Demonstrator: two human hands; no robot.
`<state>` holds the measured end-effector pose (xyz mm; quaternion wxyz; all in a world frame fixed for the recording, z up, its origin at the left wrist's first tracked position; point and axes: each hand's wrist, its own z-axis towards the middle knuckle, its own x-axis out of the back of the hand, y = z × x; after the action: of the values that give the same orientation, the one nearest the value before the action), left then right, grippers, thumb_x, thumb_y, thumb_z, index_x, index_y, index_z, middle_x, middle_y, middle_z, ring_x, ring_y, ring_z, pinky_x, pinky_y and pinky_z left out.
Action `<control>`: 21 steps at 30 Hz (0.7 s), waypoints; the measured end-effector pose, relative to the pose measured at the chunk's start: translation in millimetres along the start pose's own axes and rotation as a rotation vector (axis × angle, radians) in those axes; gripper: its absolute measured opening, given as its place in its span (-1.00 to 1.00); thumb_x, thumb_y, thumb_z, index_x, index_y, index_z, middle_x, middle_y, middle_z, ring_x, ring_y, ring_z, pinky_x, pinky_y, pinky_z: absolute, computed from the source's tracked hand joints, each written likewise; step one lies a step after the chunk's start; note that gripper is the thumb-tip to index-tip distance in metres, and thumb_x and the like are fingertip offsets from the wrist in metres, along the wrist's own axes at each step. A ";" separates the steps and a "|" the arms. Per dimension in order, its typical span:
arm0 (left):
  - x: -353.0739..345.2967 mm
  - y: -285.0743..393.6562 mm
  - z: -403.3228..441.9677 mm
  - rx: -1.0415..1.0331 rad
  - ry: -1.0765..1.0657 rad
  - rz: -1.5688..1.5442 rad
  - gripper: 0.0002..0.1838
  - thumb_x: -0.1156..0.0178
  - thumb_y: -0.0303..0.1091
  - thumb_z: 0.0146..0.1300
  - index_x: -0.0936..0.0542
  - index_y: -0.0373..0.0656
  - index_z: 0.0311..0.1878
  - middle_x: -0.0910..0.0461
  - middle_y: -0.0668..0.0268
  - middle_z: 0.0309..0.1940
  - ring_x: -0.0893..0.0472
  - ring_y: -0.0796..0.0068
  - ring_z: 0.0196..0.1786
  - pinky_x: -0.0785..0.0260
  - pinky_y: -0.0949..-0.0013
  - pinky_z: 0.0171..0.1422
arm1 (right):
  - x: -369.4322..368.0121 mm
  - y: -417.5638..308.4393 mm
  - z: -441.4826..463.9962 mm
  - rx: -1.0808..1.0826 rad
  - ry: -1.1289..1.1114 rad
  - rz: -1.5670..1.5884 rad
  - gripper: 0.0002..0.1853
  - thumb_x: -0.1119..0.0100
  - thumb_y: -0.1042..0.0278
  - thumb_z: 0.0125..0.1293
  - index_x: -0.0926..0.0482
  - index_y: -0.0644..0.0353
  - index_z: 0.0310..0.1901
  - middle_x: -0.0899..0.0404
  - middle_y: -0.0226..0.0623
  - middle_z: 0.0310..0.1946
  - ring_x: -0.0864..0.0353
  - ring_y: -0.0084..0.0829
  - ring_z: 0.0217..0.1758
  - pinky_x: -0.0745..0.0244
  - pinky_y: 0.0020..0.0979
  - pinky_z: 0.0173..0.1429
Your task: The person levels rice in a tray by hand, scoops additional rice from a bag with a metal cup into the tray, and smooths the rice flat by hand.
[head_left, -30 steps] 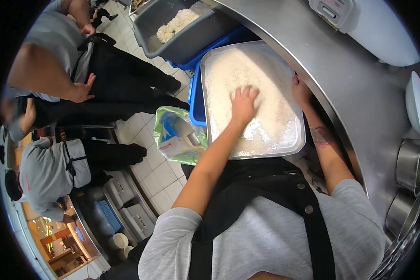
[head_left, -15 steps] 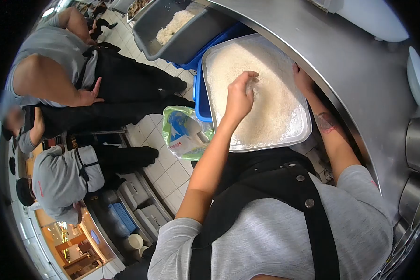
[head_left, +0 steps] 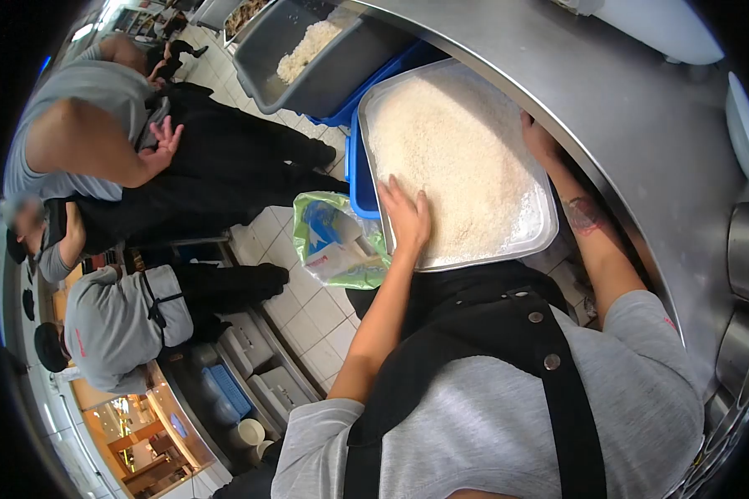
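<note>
A shallow metal tray (head_left: 544,237) sits in front of my body, spread with pale, crumb-like grains (head_left: 466,158). Over its left part lies my left hand (head_left: 406,218), fingers apart and palm down, touching the grains near the left rim; nothing is held in it. At the tray's right edge, my right hand (head_left: 541,140) grips the rim, its fingers partly hidden beside the counter. Under the tray's left side shows a blue bin (head_left: 359,179).
A grey tub (head_left: 262,83) with a white clumped heap stands beyond the tray. Left of it, a green-and-white plastic bag (head_left: 341,279) hangs open. A steel counter (head_left: 591,100) curves along the right. Several co-workers stand on the left, one person (head_left: 125,324) at another counter.
My left hand has moved from above the middle of the grains down and left to the tray's left side, its curled fingers now spread. My right hand stays at the rim.
</note>
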<state>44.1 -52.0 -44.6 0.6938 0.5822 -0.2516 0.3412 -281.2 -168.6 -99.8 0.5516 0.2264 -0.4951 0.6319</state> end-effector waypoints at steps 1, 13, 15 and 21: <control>-2.4 -3.7 -1.3 0.040 0.059 0.008 -0.21 -0.18 -0.27 0.25 -0.09 -0.53 0.41 -0.02 -0.30 0.43 -0.01 -0.27 0.50 0.16 0.03 0.59 | 3.8 -4.0 -0.4 -0.019 0.004 0.028 -0.51 -0.07 -0.01 0.36 -0.58 0.28 0.06 -0.61 0.10 0.00 -0.55 0.15 0.09 -0.41 -0.06 0.23; -36.4 28.8 51.8 -0.173 -0.338 -0.297 -0.50 -0.18 -0.20 0.21 -0.53 -0.15 0.21 -0.43 -0.01 0.29 -0.34 -0.02 0.38 -0.13 0.11 0.50 | -48.8 37.6 -4.1 0.353 0.421 -1.580 -0.48 -0.05 -0.04 0.37 -0.54 0.26 0.13 -0.53 0.13 0.12 -0.46 0.12 0.24 -0.31 -0.04 0.33; -24.3 43.9 24.9 -0.299 -0.424 -0.200 -0.50 -0.20 -0.19 0.18 -0.54 -0.13 0.19 -0.45 0.03 0.26 -0.34 -0.02 0.38 -0.15 0.14 0.49 | -76.3 55.5 -2.9 0.304 0.373 -1.481 -0.47 -0.05 -0.04 0.37 -0.54 0.26 0.13 -0.52 0.13 0.13 -0.46 0.13 0.24 -0.30 -0.04 0.34; 16.0 42.1 -21.4 -0.626 -0.613 0.130 -0.24 -0.32 0.09 0.03 -0.41 0.12 0.34 -0.29 0.17 0.39 -0.11 0.06 0.53 0.26 -0.41 0.51 | -26.3 19.5 -5.8 0.035 -0.020 -0.002 -0.48 -0.06 -0.04 0.37 -0.55 0.28 0.09 -0.55 0.13 0.09 -0.50 0.14 0.17 -0.35 -0.04 0.28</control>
<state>21.1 -24.4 -10.0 0.7071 0.4012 -0.5731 0.1028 -290.0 -174.0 -131.4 0.5432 0.2430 -0.4891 0.6377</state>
